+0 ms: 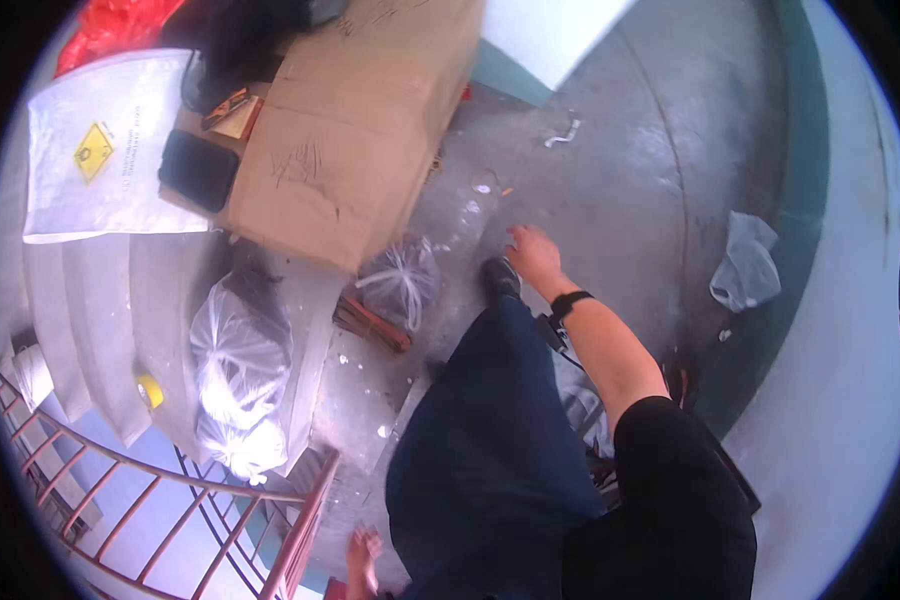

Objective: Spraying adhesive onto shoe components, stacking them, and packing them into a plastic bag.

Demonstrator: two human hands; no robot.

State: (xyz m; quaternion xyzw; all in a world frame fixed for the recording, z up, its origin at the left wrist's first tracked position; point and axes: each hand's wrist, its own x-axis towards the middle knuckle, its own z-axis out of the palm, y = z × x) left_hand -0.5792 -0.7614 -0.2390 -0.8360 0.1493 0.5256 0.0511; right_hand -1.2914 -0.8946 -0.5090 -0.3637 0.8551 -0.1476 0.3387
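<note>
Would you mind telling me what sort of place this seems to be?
It looks like a stairwell landing, perhaps doubling as storage: concrete steps descend beside a red-brown metal railing, and a large cardboard box stands near the stairs.

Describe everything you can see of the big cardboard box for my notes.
The cardboard box is large and brown, with flat faces and dark scribbled marks on them. It lies slanted across the upper middle of the view, its far end cut off by the picture's top edge. No opening shows, so its contents cannot be told. A dark flat pad sits by its left edge; contact is unclear. Neither the left hand nor the right hand touches it.
</note>
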